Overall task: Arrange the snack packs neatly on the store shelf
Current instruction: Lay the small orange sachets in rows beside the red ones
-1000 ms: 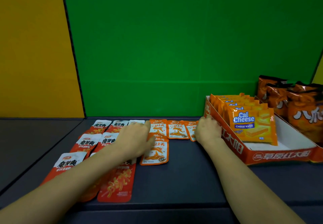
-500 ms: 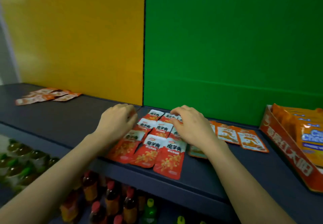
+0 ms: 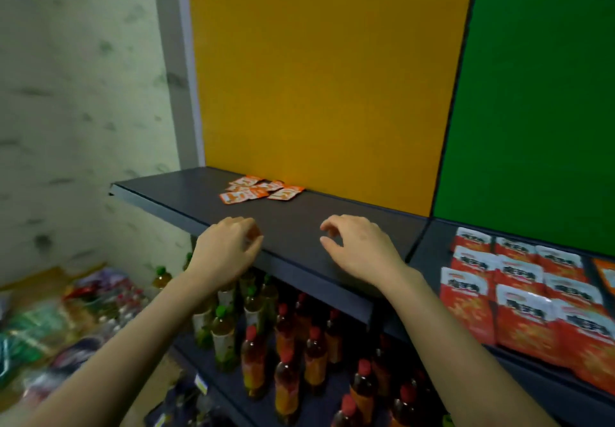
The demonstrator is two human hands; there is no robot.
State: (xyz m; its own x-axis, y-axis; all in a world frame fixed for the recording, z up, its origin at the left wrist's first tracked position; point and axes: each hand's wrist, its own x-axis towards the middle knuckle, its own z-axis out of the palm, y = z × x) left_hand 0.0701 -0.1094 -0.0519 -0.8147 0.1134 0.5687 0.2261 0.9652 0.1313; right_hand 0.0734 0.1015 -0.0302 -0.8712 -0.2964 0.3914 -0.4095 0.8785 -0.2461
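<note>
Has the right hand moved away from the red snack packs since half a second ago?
Yes. The right hand went left: it is now over the shelf before the yellow panel, left of the red snack packs.

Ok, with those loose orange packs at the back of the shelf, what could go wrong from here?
The orange packs lie overlapped and skewed; a hasty sweep could send some off the shelf. The front red packs reach the edge beside the right forearm; a brush might drop them onto the bottles below.

Drink bottles (image 3: 254,360) below, yellow back panel (image 3: 326,77), green back panel (image 3: 539,93), marbled wall (image 3: 83,93)
</note>
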